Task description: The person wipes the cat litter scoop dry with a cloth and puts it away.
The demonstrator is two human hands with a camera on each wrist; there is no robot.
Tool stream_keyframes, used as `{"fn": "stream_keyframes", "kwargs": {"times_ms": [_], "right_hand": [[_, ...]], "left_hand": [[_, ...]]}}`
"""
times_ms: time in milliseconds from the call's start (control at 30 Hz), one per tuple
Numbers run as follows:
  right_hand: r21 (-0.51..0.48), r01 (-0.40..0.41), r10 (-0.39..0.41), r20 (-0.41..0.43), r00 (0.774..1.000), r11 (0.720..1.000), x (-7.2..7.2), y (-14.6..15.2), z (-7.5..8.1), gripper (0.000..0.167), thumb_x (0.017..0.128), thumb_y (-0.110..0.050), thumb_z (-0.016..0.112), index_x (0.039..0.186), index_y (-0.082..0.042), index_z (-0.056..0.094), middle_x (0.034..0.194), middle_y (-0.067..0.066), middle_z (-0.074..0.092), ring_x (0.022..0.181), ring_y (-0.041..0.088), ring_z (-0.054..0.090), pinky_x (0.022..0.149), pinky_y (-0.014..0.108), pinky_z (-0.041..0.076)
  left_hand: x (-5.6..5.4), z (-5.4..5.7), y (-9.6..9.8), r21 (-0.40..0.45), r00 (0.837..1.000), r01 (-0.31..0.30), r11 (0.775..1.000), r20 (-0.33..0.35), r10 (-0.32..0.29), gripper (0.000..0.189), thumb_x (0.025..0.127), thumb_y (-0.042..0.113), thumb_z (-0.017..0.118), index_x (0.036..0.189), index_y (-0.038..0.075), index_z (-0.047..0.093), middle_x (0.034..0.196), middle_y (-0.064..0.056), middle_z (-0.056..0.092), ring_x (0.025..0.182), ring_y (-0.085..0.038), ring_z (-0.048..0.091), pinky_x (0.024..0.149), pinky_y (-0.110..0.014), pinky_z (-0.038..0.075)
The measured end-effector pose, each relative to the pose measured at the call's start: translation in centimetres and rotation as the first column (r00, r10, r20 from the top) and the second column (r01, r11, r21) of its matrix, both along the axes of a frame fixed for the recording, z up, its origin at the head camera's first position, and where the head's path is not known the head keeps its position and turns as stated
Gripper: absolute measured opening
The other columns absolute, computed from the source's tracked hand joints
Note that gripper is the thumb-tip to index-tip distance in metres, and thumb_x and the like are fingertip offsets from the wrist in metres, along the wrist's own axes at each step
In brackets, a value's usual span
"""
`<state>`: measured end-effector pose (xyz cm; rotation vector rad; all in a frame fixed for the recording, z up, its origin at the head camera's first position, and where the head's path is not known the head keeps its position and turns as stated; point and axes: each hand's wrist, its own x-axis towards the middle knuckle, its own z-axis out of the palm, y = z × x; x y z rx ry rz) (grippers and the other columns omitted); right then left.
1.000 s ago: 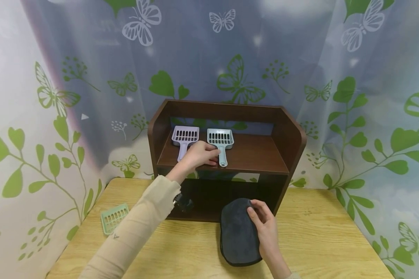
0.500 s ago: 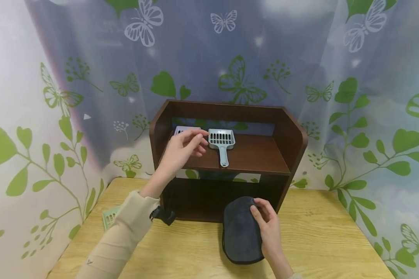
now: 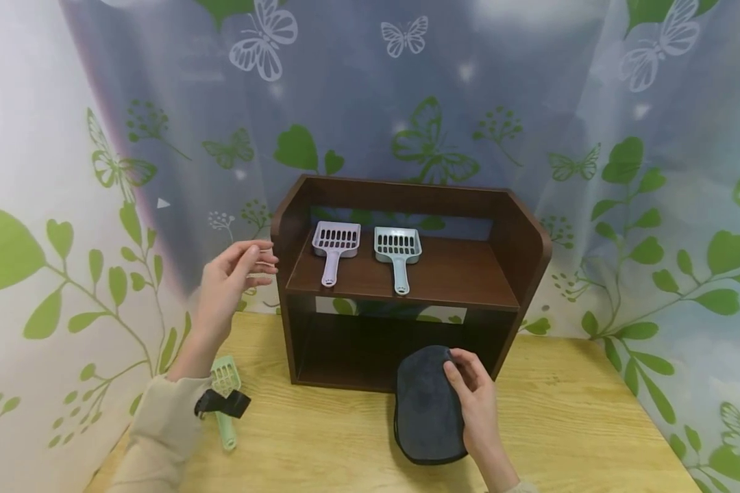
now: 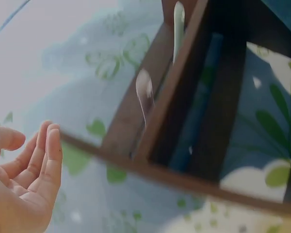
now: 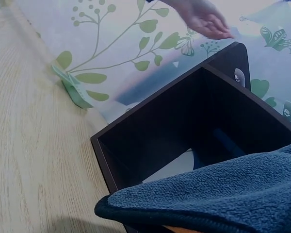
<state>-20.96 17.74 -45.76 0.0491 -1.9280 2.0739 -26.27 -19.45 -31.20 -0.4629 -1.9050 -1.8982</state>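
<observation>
My left hand (image 3: 228, 281) hangs in the air left of the brown shelf (image 3: 401, 298), fingers loosely extended and holding nothing. A lilac litter scoop (image 3: 336, 239) and a pale blue litter scoop (image 3: 398, 245) lie side by side on the shelf's upper board, handles toward the front. On the table below my left wrist lies a green litter scoop (image 3: 226, 428), partly covered by the wrist strap. My right hand (image 3: 477, 404) pinches the upper right edge of a dark grey plush, rounded pad (image 3: 430, 407) before the shelf. The right wrist view shows its black edging (image 5: 150, 213) and some orange beneath.
The shelf's lower compartment (image 3: 364, 349) is dark, with its front open. A light wooden table (image 3: 567, 411) extends around the shelf. Close behind stands a curtain (image 3: 358, 82) printed with leaves and butterflies.
My left hand has left the blue scoop's handle and moved left, off the shelf, uncovering the lilac scoop. My right hand still holds the plush pad in nearly the same place.
</observation>
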Motion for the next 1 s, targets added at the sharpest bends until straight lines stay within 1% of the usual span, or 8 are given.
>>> {"fn": "stream_keyframes", "kwargs": {"times_ms": [233,333,400,500,600,767,900,1000], "right_hand": [[-0.004,-0.003,0.003,0.007,1.000,1.000,-0.1,0.0,-0.1,0.030,0.101,-0.013,0.065,0.125,0.004,0.059,0.113,-0.006,0.066,0.103,0.009,0.062,0.086,0.020,0.051],[-0.006,-0.002,0.002,0.012,1.000,1.000,-0.2,0.0,-0.1,0.031,0.100,-0.014,0.065,0.125,0.004,0.059,0.112,-0.007,0.066,0.103,0.009,0.061,0.086,0.020,0.051],[-0.007,-0.001,0.001,0.011,1.000,1.000,-0.2,0.0,-0.2,0.030,0.101,-0.013,0.065,0.124,0.004,0.059,0.112,-0.007,0.066,0.103,0.009,0.061,0.085,0.020,0.051],[-0.011,-0.002,0.002,0.004,1.000,1.000,-0.2,0.0,-0.3,0.029,0.101,-0.012,0.065,0.124,0.005,0.059,0.111,-0.007,0.066,0.101,0.009,0.062,0.084,0.020,0.051],[-0.015,-0.005,0.005,0.000,1.000,1.000,-0.2,0.1,-0.4,0.029,0.100,-0.011,0.065,0.124,0.005,0.059,0.110,-0.007,0.066,0.101,0.009,0.062,0.083,0.020,0.051],[-0.009,-0.003,0.003,0.013,1.000,1.000,-0.2,0.0,-0.5,0.030,0.100,-0.013,0.066,0.124,0.004,0.059,0.111,-0.007,0.066,0.101,0.009,0.061,0.084,0.020,0.051],[-0.002,-0.004,0.004,0.024,1.000,1.000,-0.1,-0.1,-0.5,0.031,0.100,-0.014,0.066,0.124,0.004,0.060,0.111,-0.007,0.066,0.102,0.009,0.061,0.084,0.020,0.051],[-0.001,-0.008,0.008,0.026,1.000,1.000,-0.1,-0.2,-0.5,0.031,0.100,-0.014,0.066,0.124,0.004,0.060,0.112,-0.006,0.066,0.102,0.010,0.061,0.085,0.020,0.051]], "left_hand": [[0.9,-4.3,-4.3,0.144,0.993,-0.106,0.984,0.074,0.096,0.030,0.106,0.022,0.054,0.120,-0.002,0.064,0.102,0.004,0.073,0.092,-0.008,0.070,0.079,-0.021,0.057],[1.3,-6.4,-5.9,0.215,0.972,-0.199,0.956,0.171,0.163,0.025,0.107,0.019,0.053,0.120,0.001,0.063,0.103,0.007,0.073,0.094,-0.005,0.070,0.081,-0.018,0.055],[1.6,-7.9,-6.8,0.257,0.944,-0.281,0.925,0.246,0.218,0.024,0.107,0.017,0.052,0.121,-0.001,0.062,0.102,0.008,0.073,0.093,-0.003,0.069,0.081,-0.017,0.055],[2.1,-10.4,-8.1,0.276,0.881,-0.409,0.870,0.370,0.297,0.025,0.108,0.015,0.049,0.124,0.000,0.059,0.103,0.012,0.071,0.094,0.000,0.067,0.080,-0.014,0.054],[3.0,-12.8,-9.2,0.233,0.826,-0.468,0.852,0.458,0.328,0.028,0.109,0.016,0.044,0.131,0.003,0.055,0.110,0.014,0.064,0.097,0.003,0.062,0.083,-0.012,0.051],[4.7,-16.2,-10.2,0.162,0.761,-0.483,0.860,0.563,0.322,0.031,0.110,0.020,0.038,0.138,0.010,0.047,0.122,0.012,0.052,0.115,-0.004,0.056,0.097,-0.014,0.047],[5.9,-18.5,-10.3,0.118,0.720,-0.472,0.873,0.623,0.305,0.049,0.111,0.024,0.033,0.155,0.003,0.029,0.149,-0.010,0.043,0.142,-0.028,0.041,0.111,-0.025,0.039],[6.5,-20.0,-10.3,0.092,0.683,-0.468,0.879,0.669,0.293,0.058,0.111,0.026,0.031,0.159,0.000,0.015,0.162,-0.018,0.026,0.148,-0.035,0.031,0.113,-0.028,0.036]]}}
